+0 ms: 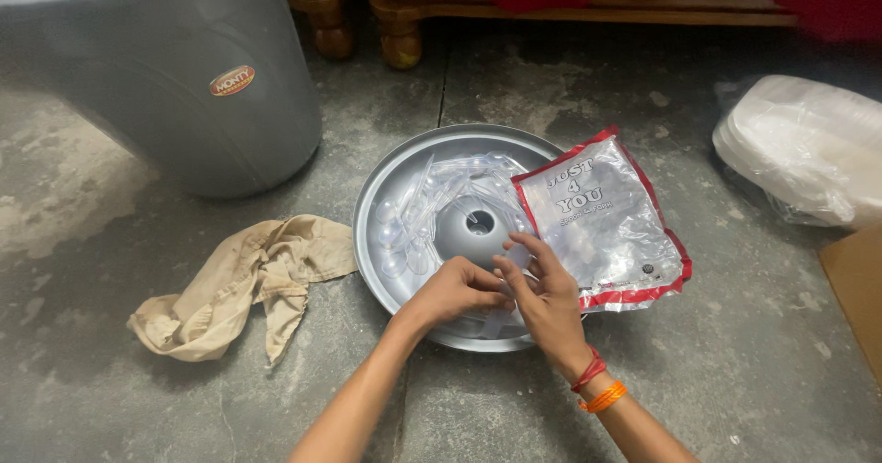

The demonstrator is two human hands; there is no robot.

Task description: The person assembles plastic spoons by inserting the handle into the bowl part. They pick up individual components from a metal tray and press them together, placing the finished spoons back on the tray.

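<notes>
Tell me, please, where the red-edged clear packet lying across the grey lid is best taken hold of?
Probably by its far top corner, coming from the right. The packet lies flat and tilted, its right half overhanging the lid's rim onto the floor, so fingers can slip under there. Its near left edge is crowded by both hands, left and right, and the loose clear spoons.

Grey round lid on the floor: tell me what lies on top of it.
On the grey lid lie clear plastic spoons around its raised knob. A red-edged packet overlaps its right side. Both hands cover the near part, hiding what lies beneath.
</notes>
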